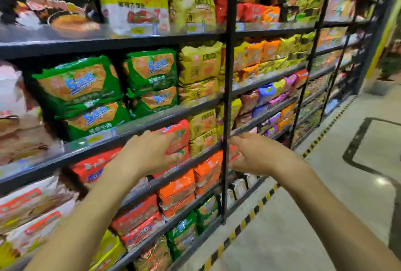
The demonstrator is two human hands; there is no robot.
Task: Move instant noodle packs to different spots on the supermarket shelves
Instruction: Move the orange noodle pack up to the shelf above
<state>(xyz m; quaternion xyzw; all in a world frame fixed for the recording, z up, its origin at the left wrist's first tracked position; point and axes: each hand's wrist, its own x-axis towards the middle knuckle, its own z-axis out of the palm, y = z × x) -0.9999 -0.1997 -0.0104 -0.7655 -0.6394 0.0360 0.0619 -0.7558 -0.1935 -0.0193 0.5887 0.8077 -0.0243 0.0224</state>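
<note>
Pale polished floor (303,216), right of frame. Yellow-and-black striped tape (251,214) runs diagonally along its left edge. Dark inlaid band (357,138) bends across the tiles; light glare (382,181) beside it. Yellow-green pillar (385,32) far right, blurred.

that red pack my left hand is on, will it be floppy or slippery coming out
Probably a bit slippery: the red pack has glossy film. Likely light for its bulk, being puffy. It may flex, since the left hand grips only one end.
</note>
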